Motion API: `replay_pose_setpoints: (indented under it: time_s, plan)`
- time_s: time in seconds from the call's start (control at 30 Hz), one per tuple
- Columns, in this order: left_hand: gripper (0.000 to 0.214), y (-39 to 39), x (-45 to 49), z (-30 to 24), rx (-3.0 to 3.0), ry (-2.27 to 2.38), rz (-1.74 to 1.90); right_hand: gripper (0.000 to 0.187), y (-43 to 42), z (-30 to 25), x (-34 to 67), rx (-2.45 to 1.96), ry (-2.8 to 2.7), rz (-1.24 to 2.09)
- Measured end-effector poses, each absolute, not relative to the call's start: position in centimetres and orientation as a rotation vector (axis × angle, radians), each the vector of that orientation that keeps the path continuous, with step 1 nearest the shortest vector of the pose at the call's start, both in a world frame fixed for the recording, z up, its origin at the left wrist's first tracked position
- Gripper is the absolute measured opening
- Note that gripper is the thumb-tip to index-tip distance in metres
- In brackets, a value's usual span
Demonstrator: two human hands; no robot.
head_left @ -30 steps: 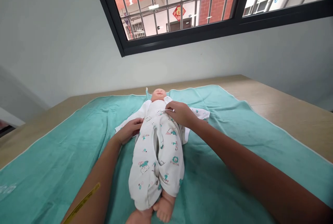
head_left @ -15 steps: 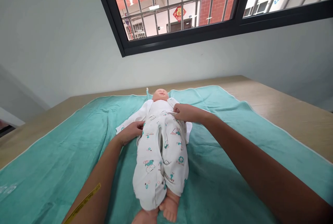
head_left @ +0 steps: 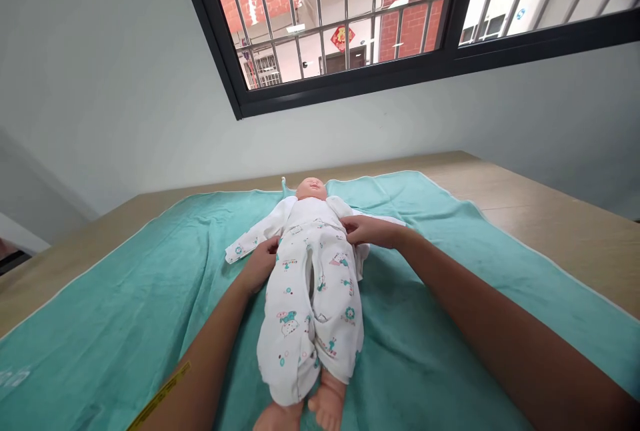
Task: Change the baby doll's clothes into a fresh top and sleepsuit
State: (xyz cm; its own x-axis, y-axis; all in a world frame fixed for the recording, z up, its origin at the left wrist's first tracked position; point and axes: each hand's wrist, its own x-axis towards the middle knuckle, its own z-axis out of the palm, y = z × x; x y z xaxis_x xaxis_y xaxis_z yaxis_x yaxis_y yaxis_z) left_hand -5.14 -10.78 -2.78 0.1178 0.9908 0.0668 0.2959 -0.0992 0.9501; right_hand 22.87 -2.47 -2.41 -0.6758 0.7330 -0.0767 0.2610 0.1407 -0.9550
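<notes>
A baby doll [head_left: 312,189] lies on its back, head towards the wall. It wears a white long-sleeved top [head_left: 311,209] and white baby pants [head_left: 290,297] printed with small coloured figures. My left hand [head_left: 261,263] is at the left side of the pants near the waist, its fingers closed on the cloth there, fingertips partly hidden. At the right end of the waistband, my right hand [head_left: 369,230] pinches the pants between thumb and fingers. The doll's bare feet [head_left: 327,404] stick out below the pant legs. One sleeve [head_left: 250,242] stretches out to the left.
Beneath the doll a teal towel [head_left: 150,304] is spread with a few wrinkles. It covers much of a wooden table [head_left: 525,211]. Behind stands a pale wall [head_left: 320,141] with a dark-framed, barred window [head_left: 340,71].
My right hand has moved from the front of the waistband to its right side. The waistband now lies flatter over the top. The view has shifted slightly.
</notes>
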Motion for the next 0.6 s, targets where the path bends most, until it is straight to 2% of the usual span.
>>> replay_pose_setpoints:
  time_s: [0.1,0.3,0.6]
  plan:
    - [0.014,-10.7,-4.8,-3.0,1.533,1.386,1.144,0.017,-2.8,-3.3,22.5,-0.892,-1.835,1.627]
    - [0.023,-10.9,-3.7,-2.8,1.421,1.425,1.304,0.018,-2.3,-5.1,21.7,-0.964,-1.523,1.573]
    - [0.021,-10.4,-2.9,-3.2,1.203,1.407,1.496,0.023,-1.9,-6.8,19.7,-0.966,-1.193,1.474]
